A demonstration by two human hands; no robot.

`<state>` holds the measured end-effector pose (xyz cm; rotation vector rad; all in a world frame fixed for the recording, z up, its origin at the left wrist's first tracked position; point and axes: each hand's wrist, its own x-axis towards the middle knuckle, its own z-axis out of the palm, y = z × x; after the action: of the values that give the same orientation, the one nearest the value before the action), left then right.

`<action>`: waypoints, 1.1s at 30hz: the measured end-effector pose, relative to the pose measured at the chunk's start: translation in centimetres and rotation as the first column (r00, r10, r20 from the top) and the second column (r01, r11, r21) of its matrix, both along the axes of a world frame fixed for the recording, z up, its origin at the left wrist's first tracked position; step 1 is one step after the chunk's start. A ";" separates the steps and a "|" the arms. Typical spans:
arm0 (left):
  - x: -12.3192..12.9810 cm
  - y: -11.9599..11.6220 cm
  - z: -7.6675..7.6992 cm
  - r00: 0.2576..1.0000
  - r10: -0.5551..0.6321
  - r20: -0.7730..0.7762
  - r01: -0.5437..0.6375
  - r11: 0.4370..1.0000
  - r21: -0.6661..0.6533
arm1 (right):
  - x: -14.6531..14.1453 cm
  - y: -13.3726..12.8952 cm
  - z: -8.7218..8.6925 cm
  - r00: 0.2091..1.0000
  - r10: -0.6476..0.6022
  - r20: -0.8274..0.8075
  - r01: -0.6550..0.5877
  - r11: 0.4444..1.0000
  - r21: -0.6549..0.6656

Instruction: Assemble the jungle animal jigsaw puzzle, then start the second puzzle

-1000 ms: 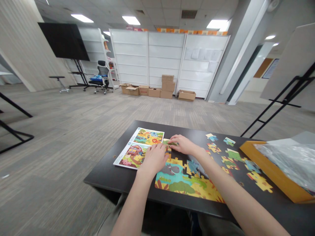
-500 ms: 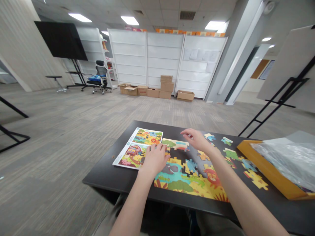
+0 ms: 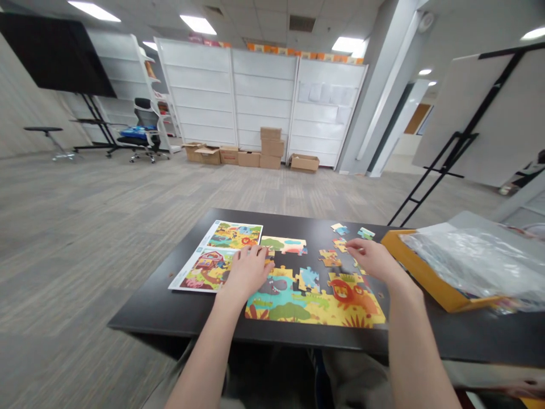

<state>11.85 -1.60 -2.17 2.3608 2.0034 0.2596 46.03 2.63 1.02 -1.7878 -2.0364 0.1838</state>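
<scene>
My left hand (image 3: 249,271) lies with its fingers apart across the right edge of the printed picture sheet (image 3: 203,241) and the left side of the puzzle. Nothing shows in its grasp. My right hand (image 3: 371,258) pinches the right edge of a small orange-yellow puzzle piece (image 3: 340,245). The joined jigsaw puzzle (image 3: 293,311) has a hippo, a lion and green bushes along its near side. A separate upper strip (image 3: 283,245) lies beyond it, and a blue elephant piece (image 3: 309,279) sits at its inner edge. Part of the puzzle is hidden under my left hand.
Loose pieces lie near my right hand: an orange one (image 3: 330,258), a blue one (image 3: 339,228) and a green one (image 3: 366,233). At the right stands a yellow box (image 3: 419,272) with clear plastic wrap (image 3: 464,258). All rest on a black table (image 3: 145,307).
My right hand has moved right, from above the upper strip to the loose pieces, and now pinches one. My left hand stays by the sheet. The view has turned somewhat right.
</scene>
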 end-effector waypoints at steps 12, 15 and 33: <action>0.1 0.0 -0.1 1.000 0.010 -0.014 -0.010 1.000 0.012 | 0.3 -0.7 -1.2 0.997 -0.024 -0.076 0.020 0.998 -0.061; 0.4 -0.2 0.0 1.000 -0.005 0.016 0.004 0.998 0.060 | -1.5 -0.3 -1.8 1.000 0.007 -0.011 -0.008 0.988 -0.153; 5.9 -1.2 0.5 0.851 -0.425 0.309 0.450 0.893 -0.013 | -2.4 2.1 -3.6 0.928 -0.302 0.219 0.324 0.943 -0.076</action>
<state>17.77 -2.77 -1.65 2.4602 1.2753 0.4661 43.60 4.73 -2.57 -2.2561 -1.8657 0.0168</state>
